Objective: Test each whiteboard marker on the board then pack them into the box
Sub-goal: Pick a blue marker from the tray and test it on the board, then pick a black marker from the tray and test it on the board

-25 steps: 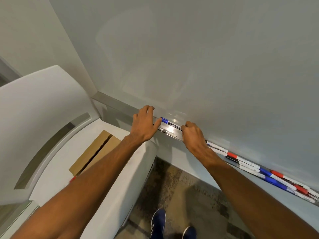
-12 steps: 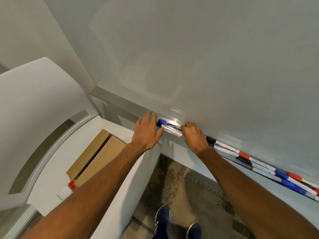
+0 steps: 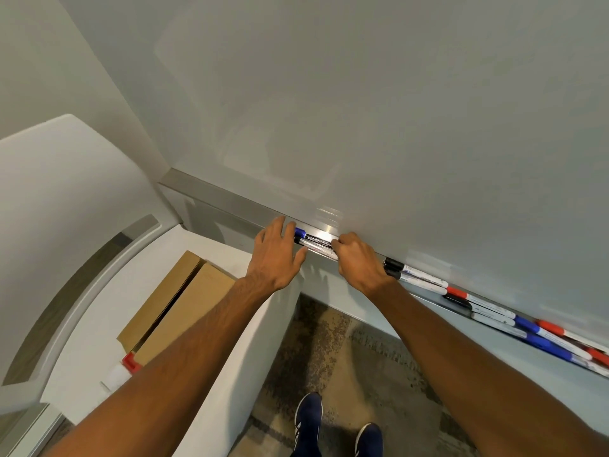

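1. The head view is the only one. Your left hand (image 3: pixel 280 255) lies flat with its fingers straight and spread. The fingertips butt against the cap ends of two slim white-barrelled markers (image 3: pixel 314 241), one blue-capped and one black-capped.
2. Your right hand (image 3: pixel 357 262) has its fingers curled over the far ends of that same pair and seems to grip them. The fingertips themselves are hidden, so how tightly they pinch cannot be told.
3. The pair lies lengthwise on the brushed-metal tray (image 3: pixel 224 197) at the foot of the pale grey whiteboard (image 3: pixel 379 110), between your hands. A long row of red-, blue- and black-capped markers (image 3: pixel 487 308) lies further right on the tray. The brown cardboard box (image 3: pixel 184 301) sits on the white surface (image 3: pixel 99 324) down to your left, with a red-capped marker (image 3: pixel 131 361) just beside it.
4. These markers should be light, stiff and smooth-sided — likely to roll and slip sideways when bunched. Take each by the middle of its barrel, not the cap, which may pull off.
5. One barrel carries a black band with white lettering — too blurred to read with confidence. No other writing is legible.
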`<state>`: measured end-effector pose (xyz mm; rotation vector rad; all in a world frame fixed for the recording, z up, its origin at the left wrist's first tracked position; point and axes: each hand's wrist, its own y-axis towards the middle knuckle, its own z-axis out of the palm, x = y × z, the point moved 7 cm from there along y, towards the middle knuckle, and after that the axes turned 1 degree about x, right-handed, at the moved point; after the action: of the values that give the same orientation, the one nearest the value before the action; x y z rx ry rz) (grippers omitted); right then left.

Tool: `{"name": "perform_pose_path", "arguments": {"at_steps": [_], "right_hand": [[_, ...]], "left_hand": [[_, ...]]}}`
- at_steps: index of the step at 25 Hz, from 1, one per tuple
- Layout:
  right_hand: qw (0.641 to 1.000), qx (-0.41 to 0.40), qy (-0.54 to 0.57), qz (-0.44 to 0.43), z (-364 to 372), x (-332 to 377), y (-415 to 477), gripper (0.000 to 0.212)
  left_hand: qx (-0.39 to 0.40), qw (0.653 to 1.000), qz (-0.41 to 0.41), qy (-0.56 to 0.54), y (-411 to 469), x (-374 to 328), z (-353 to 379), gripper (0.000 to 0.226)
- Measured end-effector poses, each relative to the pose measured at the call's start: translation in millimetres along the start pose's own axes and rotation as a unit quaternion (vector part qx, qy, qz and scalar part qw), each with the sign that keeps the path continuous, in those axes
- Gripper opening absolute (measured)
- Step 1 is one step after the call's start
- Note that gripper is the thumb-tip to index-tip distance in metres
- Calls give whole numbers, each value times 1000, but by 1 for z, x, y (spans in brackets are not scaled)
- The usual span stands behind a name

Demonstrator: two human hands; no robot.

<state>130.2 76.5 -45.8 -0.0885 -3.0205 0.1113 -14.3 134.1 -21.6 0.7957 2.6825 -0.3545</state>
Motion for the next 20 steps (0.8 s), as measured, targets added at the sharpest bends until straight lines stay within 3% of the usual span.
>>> {"name": "perform_pose_path", "arguments": {"at_steps": [9,13,16,20], "right_hand": [[995,-45,14,88,-17,-44,-58,30],[988,-7,-14,151,-17,-87,-95,27],[987,-15,-43,157,-15,-109,-119,29],[981,38,-74,174,-6,-124,-136,24]], "left_hand": [[13,998,68,5,0,-54,8,61],[25,994,109,7,0,-95,21,59],[29,990,135,25,-2,-117,35,59],[31,987,154,40,-3,-140,49,59]]}}
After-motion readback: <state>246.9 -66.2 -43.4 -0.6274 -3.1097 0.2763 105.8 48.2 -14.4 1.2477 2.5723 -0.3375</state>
